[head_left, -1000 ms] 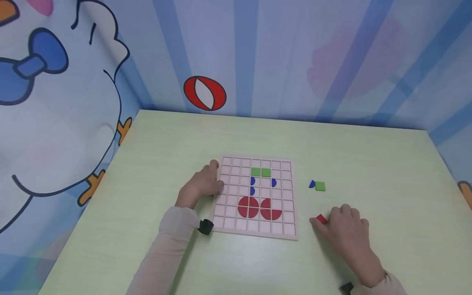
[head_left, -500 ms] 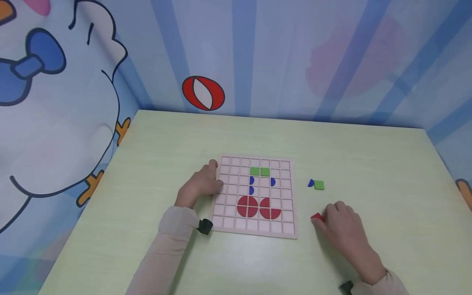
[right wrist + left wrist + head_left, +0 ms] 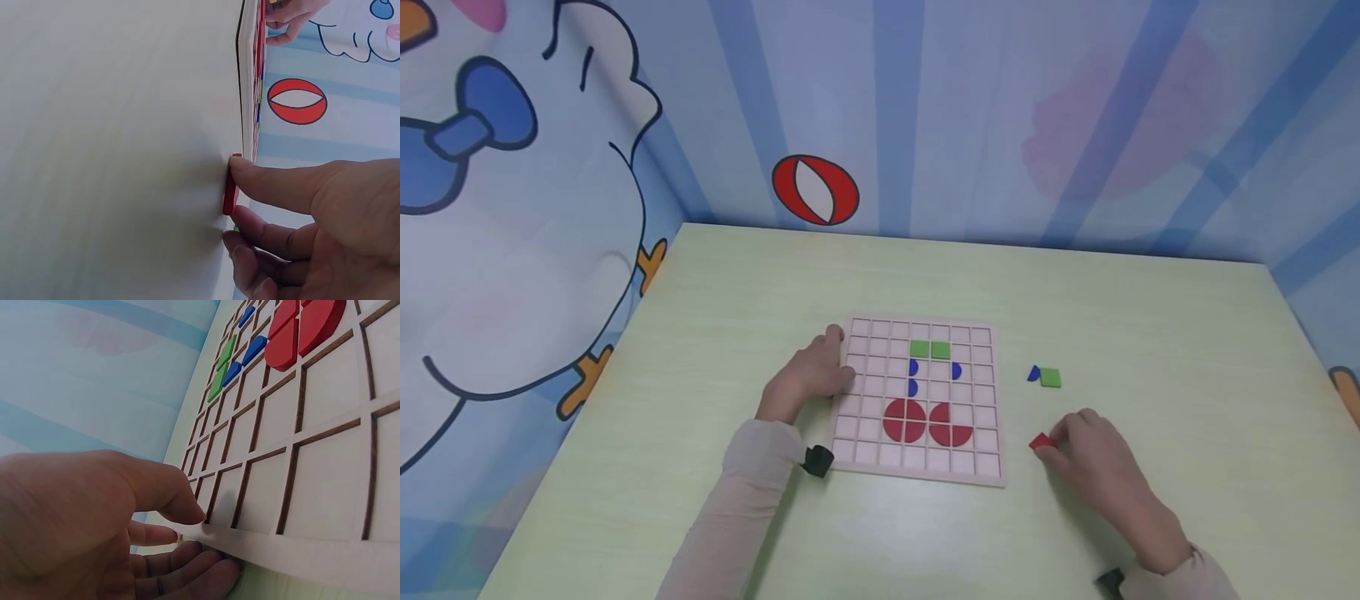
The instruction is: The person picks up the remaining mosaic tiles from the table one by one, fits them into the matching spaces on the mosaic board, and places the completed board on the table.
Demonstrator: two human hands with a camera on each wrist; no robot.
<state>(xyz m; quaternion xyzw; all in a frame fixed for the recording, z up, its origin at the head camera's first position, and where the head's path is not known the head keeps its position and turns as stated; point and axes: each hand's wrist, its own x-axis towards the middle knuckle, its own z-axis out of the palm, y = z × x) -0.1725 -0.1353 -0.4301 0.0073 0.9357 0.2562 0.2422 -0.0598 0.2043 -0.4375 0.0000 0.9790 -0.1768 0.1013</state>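
A pale grid board (image 3: 868, 454) lies on the table, with green squares (image 3: 930, 349), blue half-round pieces (image 3: 957, 371) and red quarter-round pieces (image 3: 906, 421) set in its cells. My left hand (image 3: 808, 372) holds the board's left edge, thumb on the rim (image 3: 300, 553) and fingers beside it. To the right of the board, my right hand (image 3: 1101, 462) pinches a small red piece (image 3: 1041, 442) between thumb and fingers, low over the table. The right wrist view shows the red piece (image 3: 231, 187) edge-on; whether it touches the table I cannot tell.
A loose blue piece (image 3: 1033, 373) and a green square (image 3: 1050, 378) lie next to each other right of the board, beyond my right hand. The table (image 3: 760, 267) meets a printed wall (image 3: 970, 125) at the back.
My right hand has shifted slightly left and away from me, and more of the red piece shows past its fingertips. The left hand and the board have stayed in place.
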